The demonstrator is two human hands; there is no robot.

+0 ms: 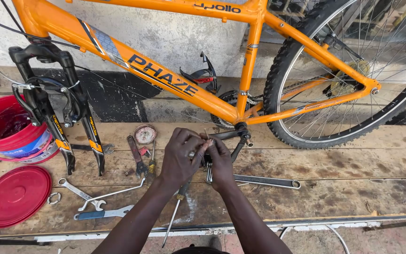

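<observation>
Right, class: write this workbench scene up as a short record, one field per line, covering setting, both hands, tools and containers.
Setting: orange bicycle frame standing on a worn wooden platform, front wheel absent
Left hand: closed around a small part at the crank arm
Right hand: pressed against the left, fingers on the same part
Tools: long spanner, pliers, screwdriver, combination spanner
Containers: red bucket, its red lid lying flat beside it
</observation>
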